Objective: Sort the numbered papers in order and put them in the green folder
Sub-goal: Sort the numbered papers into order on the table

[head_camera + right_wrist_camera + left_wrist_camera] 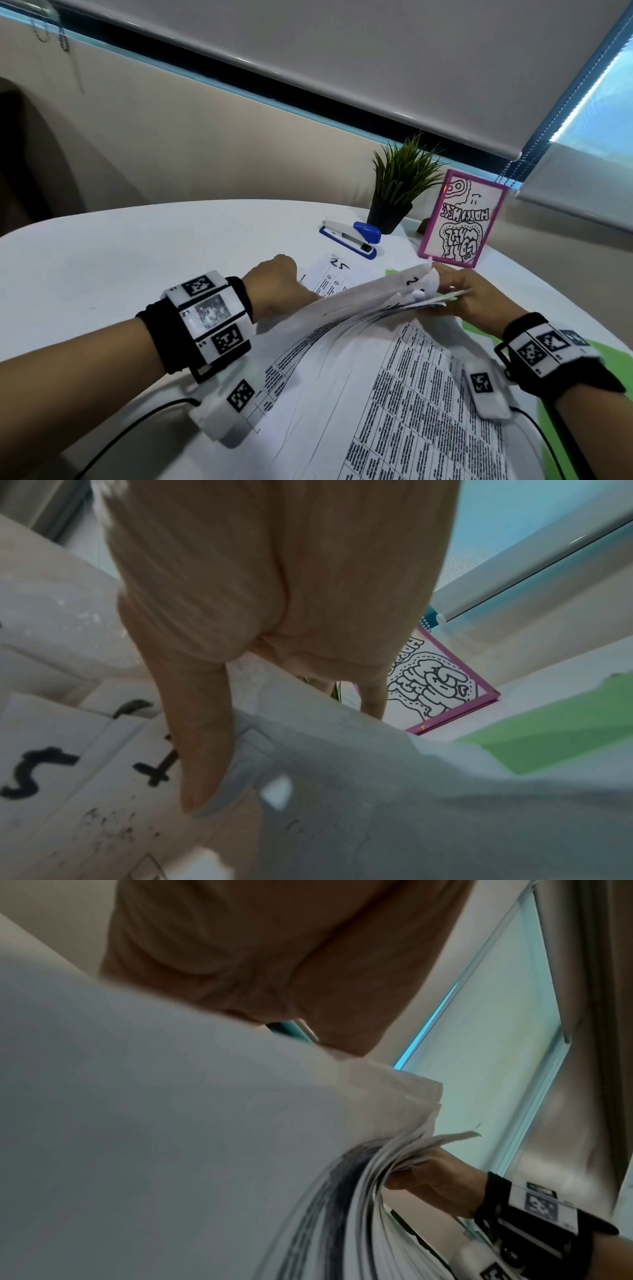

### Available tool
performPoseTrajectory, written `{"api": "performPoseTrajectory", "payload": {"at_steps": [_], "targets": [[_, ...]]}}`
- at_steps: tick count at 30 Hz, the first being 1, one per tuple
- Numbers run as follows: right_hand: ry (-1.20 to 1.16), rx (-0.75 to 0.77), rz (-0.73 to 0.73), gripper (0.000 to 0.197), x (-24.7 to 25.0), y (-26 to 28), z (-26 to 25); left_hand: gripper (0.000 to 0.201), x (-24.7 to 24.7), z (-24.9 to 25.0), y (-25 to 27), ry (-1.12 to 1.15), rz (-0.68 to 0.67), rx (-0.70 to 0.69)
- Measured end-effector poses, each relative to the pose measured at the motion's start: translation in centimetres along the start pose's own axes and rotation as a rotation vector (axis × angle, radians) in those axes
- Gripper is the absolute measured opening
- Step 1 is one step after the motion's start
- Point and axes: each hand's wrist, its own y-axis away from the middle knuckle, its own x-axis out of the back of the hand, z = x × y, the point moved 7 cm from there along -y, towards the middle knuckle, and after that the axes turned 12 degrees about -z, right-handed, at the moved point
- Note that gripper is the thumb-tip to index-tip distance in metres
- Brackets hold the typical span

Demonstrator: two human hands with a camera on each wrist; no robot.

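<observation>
A stack of printed papers (394,377) lies in front of me on the green folder (479,330), which shows at the stack's right edge. My left hand (274,284) is curled at the left edge of several lifted sheets. My right hand (469,301) pinches the fanned far corners; the top raised sheet (411,281) bears a handwritten 2. In the right wrist view my thumb (195,750) rests on corners marked 5 (34,772) and 4 (154,767), with the green folder (548,737) beside them. A single sheet marked 25 (337,274) lies flat beyond the hands.
On the white table (137,257), a blue and white stapler (349,240) lies behind the 25 sheet. A small potted plant (394,198) and a pink-framed drawing (459,219) stand at the back right. Cables trail from both wrist devices.
</observation>
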Motion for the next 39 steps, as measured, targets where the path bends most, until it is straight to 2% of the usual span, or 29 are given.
{"api": "performPoseTrajectory", "payload": {"at_steps": [2, 4, 6, 8, 10, 12, 15, 17, 19, 22, 23, 25, 26, 28, 30, 33, 36, 39], "targets": [[0.039, 0.015, -0.012, 0.038, 0.0, 0.1, -0.1, 0.037, -0.1, 0.0, 0.2, 0.074, -0.033, -0.047], [0.068, 0.008, -0.023, 0.039, -0.2, 0.2, -0.5, 0.048, -0.3, 0.6, 0.6, 0.200, -0.070, -0.170], [0.039, -0.008, -0.004, 0.038, -0.2, 0.1, -0.7, 0.058, -1.1, 1.6, 1.5, 0.277, -0.171, -0.275], [-0.079, -0.026, 0.048, 0.046, -0.1, 0.2, -1.1, 0.065, -2.0, 2.0, 2.2, 0.274, -0.299, -0.270], [-0.128, -0.047, 0.048, 0.040, -0.3, 0.4, -1.1, 0.071, -2.0, 1.5, 2.3, 0.260, -0.356, -0.209], [-0.057, -0.052, 0.038, 0.030, -0.4, 0.7, -1.4, 0.058, -1.1, 0.8, 1.6, 0.226, -0.295, -0.199], [-0.053, -0.072, 0.026, 0.043, -0.2, 0.8, -0.7, 0.024, 1.7, 0.1, -0.5, -0.057, -0.076, -0.208], [-0.073, -0.082, 0.011, 0.047, -0.3, 0.9, -0.6, 0.031, 2.9, -0.1, -2.1, -0.203, -0.007, -0.173], [-0.054, -0.068, 0.016, 0.049, -0.1, 1.1, -0.8, 0.039, 3.1, 0.3, -3.5, -0.231, -0.041, -0.161], [-0.044, -0.020, 0.045, 0.042, 0.2, 1.4, -1.2, 0.028, 3.4, 1.1, -4.9, -0.233, -0.054, -0.183], [-0.042, -0.021, 0.052, 0.047, 0.4, 1.4, -1.2, 0.020, 3.6, 1.5, -5.0, -0.221, -0.036, -0.204], [-0.019, -0.080, 0.039, 0.075, 0.4, 1.3, -0.6, 0.007, 4.1, 2.5, -4.7, -0.221, 0.033, -0.267], [-0.013, -0.101, 0.038, 0.084, 0.3, 1.3, -0.6, 0.004, 4.4, 3.0, -4.5, -0.233, 0.066, -0.304], [-0.008, -0.118, 0.035, 0.089, 0.4, 1.4, -1.2, 0.010, 4.6, 3.8, -3.9, -0.268, 0.109, -0.356], [0.014, -0.060, 0.028, 0.079, 0.6, 1.5, -0.8, 0.023, 5.0, 4.4, -3.7, -0.296, 0.140, -0.383], [0.004, -0.008, 0.019, 0.033, 0.3, 2.1, -1.9, 0.039, 5.6, 5.0, -3.1, -0.350, 0.193, -0.412], [0.005, -0.021, 0.013, 0.044, 0.3, 2.1, -1.6, 0.037, 5.9, 5.4, -2.4, -0.451, 0.235, -0.429], [0.002, -0.053, -0.012, 0.044, -0.2, 1.9, -2.1, 0.032, 5.9, 5.8, -1.7, -0.532, 0.280, -0.494]]}}
